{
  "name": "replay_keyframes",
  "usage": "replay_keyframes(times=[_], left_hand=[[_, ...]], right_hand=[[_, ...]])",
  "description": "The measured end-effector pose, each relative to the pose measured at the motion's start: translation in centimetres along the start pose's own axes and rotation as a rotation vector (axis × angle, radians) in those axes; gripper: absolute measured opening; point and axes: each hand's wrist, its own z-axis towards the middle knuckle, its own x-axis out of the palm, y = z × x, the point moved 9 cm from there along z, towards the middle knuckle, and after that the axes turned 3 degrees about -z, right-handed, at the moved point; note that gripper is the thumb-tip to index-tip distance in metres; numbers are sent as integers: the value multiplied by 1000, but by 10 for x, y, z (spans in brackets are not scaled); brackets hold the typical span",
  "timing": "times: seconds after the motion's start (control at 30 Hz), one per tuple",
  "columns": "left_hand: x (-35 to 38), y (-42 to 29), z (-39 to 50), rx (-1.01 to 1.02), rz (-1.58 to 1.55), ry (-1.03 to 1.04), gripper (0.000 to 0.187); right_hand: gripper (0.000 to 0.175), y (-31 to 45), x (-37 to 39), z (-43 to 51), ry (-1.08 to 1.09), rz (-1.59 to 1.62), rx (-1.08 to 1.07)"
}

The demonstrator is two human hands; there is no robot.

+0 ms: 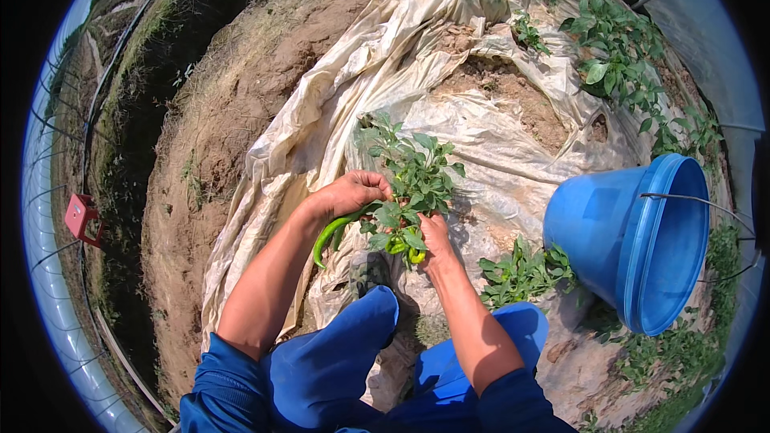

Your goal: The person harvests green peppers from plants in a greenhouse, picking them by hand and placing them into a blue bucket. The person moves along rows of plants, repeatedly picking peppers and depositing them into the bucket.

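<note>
A leafy pepper plant (415, 174) stands before me, between my two hands. My left hand (358, 193) is at its left side, fingertips bent in against the stems. From beneath that hand long green chili peppers (328, 239) jut out to the left, seemingly held in its partly hidden lower fingers. My right hand (437, 239) closes on the plant's near right side, its fingertips covered by leaves. Curled yellow-green peppers (415, 254) show beside the right palm.
A blue bucket (589, 234) with a wire handle lies tilted at the right, its mouth facing right. Low plants (520, 276) grow near it. Wrinkled pale plastic sheeting (337, 108) covers the soil. At the far left, a red stool (81, 219) stands beyond a dark ditch (135, 192).
</note>
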Motion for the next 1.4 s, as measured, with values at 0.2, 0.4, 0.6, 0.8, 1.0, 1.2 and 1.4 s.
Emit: replay_keyframes(times=[0.2,0.4,0.6,0.8,1.0,1.2,1.4], left_hand=[[7,13,-13,-136,-80,34,11],[11,31,-45,-127,-43,119,29],[3,8,-59,168,-157,-130,39],[-7,-1,-50,-12,139,-403,25],[-12,-19,-44,-30,-163,-376,19],[-5,-35,-46,-57,-146,-386,23],[10,-22,-46,-112,-102,-282,20]], right_hand=[[20,-16,-7,-11,19,105,77],[9,-7,8,-25,-21,-169,-16],[12,6,35,-19,124,-248,-215],[11,7,23,-11,-74,-140,-203],[22,18,-23,28,-256,-294,-355],[20,34,-8,32,-383,-635,-514],[17,34,-23,34,-361,-316,-682]])
